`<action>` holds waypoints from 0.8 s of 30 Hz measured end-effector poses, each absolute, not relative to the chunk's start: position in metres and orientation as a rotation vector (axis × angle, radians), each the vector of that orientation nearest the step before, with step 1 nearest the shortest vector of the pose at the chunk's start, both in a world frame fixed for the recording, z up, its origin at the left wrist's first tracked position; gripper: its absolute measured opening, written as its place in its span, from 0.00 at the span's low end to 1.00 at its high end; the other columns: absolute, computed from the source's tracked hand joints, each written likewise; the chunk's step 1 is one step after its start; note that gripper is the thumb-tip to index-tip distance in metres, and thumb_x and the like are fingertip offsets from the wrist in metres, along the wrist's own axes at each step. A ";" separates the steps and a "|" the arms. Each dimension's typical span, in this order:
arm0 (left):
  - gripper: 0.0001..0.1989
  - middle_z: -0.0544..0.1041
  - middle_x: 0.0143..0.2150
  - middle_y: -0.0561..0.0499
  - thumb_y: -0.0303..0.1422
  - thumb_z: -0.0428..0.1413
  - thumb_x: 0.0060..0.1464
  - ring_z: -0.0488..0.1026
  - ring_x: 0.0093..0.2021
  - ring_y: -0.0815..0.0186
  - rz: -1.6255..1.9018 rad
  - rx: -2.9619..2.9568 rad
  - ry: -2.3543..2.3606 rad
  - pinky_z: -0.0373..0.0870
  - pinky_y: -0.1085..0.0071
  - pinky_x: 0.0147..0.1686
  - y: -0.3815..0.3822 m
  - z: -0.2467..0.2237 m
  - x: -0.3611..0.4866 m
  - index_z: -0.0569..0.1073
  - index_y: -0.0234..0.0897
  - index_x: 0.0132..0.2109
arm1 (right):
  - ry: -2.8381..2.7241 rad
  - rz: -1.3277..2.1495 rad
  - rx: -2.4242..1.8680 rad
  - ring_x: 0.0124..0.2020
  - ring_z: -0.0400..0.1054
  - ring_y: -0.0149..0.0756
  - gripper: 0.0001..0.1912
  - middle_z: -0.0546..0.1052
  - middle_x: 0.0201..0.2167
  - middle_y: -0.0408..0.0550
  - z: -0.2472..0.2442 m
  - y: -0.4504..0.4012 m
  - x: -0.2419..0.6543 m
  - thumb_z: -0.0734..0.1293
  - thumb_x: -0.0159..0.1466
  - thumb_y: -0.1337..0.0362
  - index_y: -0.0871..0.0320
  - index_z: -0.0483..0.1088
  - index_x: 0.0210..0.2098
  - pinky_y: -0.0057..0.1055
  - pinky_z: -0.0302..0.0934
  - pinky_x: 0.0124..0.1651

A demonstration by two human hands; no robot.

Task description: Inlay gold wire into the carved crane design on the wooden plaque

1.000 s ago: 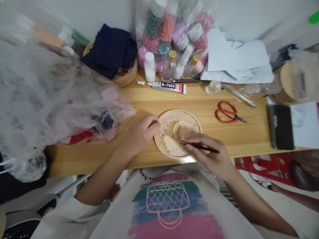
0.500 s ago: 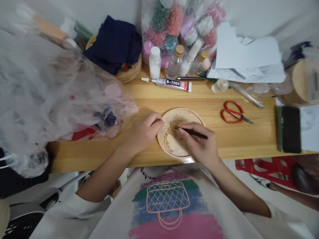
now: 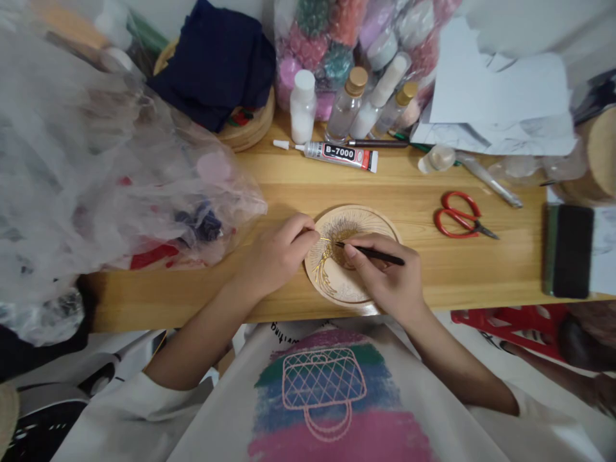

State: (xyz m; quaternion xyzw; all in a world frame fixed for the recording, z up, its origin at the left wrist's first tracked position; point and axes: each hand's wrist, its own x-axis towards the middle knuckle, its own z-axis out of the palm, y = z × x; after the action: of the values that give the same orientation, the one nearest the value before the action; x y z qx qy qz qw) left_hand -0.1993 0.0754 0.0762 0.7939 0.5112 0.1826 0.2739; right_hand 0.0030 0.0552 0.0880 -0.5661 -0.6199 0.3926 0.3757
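A round, light wooden plaque (image 3: 349, 292) with fine engraved lines and gold wire shapes on its left part lies near the table's front edge. At its left rim, my left hand (image 3: 283, 253) pinches the end of a thin gold wire (image 3: 326, 239). My right hand (image 3: 387, 269) rests over the plaque's right side, its fingers closed on dark tweezers (image 3: 378, 255). The tweezers' tips meet the plaque near the wire, right of my left fingertips. Whether the tips grip the wire is too small to tell.
Red-handled scissors (image 3: 459, 215) and a phone (image 3: 568, 250) lie to the right. A B-7000 glue tube (image 3: 341, 155), small bottles (image 3: 303, 108) and papers (image 3: 498, 90) are behind. A large plastic bag (image 3: 120, 167) covers the left, beside dark blue cloth (image 3: 219, 67).
The camera view has shifted slightly, so background objects sit a little differently. Both hands keep nearly the same hold and place at the plaque.
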 end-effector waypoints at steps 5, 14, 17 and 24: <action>0.13 0.78 0.44 0.50 0.31 0.45 0.65 0.75 0.43 0.64 0.512 2.177 1.349 0.71 0.67 0.42 0.076 0.074 -0.200 0.74 0.39 0.42 | -1.613 1.004 -1.453 0.34 0.77 0.33 0.04 0.82 0.33 0.46 0.086 0.055 0.003 0.69 0.63 0.66 0.56 0.78 0.35 0.30 0.72 0.37; 0.13 0.78 0.43 0.50 0.32 0.45 0.66 0.74 0.42 0.64 0.520 2.157 1.347 0.70 0.67 0.41 0.075 0.075 -0.201 0.75 0.39 0.42 | -1.748 0.906 -1.376 0.35 0.76 0.33 0.04 0.81 0.33 0.46 0.087 0.054 0.003 0.68 0.64 0.68 0.56 0.77 0.36 0.31 0.71 0.37; 0.13 0.77 0.41 0.50 0.32 0.45 0.66 0.74 0.40 0.65 0.525 2.211 1.348 0.69 0.69 0.38 0.076 0.076 -0.202 0.75 0.37 0.41 | -1.833 0.827 -1.314 0.35 0.76 0.34 0.05 0.81 0.33 0.46 0.088 0.054 0.003 0.67 0.65 0.70 0.56 0.76 0.37 0.32 0.72 0.39; 0.17 0.76 0.36 0.49 0.29 0.44 0.67 0.72 0.35 0.66 0.487 2.486 1.346 0.68 0.70 0.35 0.075 0.073 -0.202 0.77 0.36 0.37 | -1.966 0.699 -1.255 0.37 0.77 0.36 0.07 0.81 0.33 0.47 0.086 0.051 0.003 0.66 0.66 0.70 0.55 0.75 0.40 0.35 0.73 0.42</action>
State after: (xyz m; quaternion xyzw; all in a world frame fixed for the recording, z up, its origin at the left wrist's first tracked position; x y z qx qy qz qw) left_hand -0.2024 0.0750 0.0727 0.8585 0.4648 0.1683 0.1362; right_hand 0.0030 0.0509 0.0864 -0.4834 -0.7575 0.2695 0.3462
